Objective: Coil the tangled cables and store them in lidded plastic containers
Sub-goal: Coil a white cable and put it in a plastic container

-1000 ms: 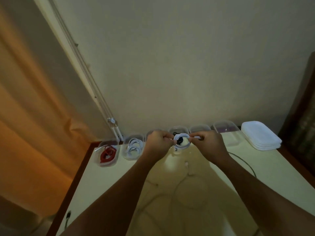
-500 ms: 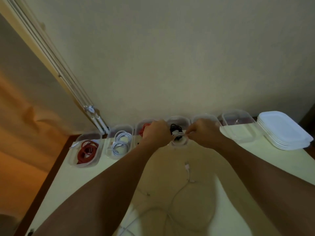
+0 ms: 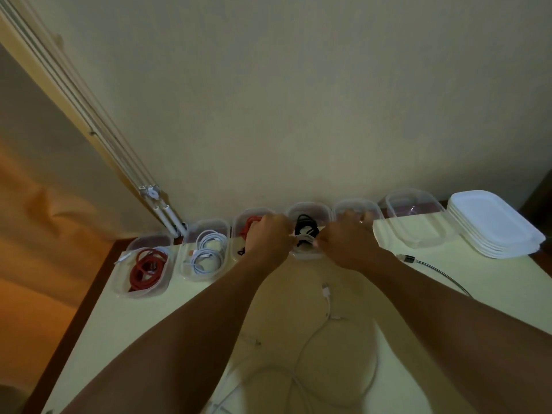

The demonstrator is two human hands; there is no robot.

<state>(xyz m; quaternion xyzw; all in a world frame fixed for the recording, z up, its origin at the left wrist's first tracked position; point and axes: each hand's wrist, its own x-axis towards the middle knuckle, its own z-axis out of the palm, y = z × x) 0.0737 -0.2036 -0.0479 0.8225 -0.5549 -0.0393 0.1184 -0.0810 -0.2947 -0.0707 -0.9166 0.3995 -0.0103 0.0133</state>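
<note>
Left hand and right hand, fingers curled, pinch small white coiled cable at 6 o'clock end of clear rectangular plastic container holding black cable. Step: stowing. Next, likely: let go, then take a lid from the white lid stack at 3 o'clock.

A small white coil is pinched between the left hand and the right hand, low over a clear container that holds a black cable. Further left, containers hold a red coil and white coils. A loose white cable sprawls on the worktop. The white lids sit stacked at the far right.
</note>
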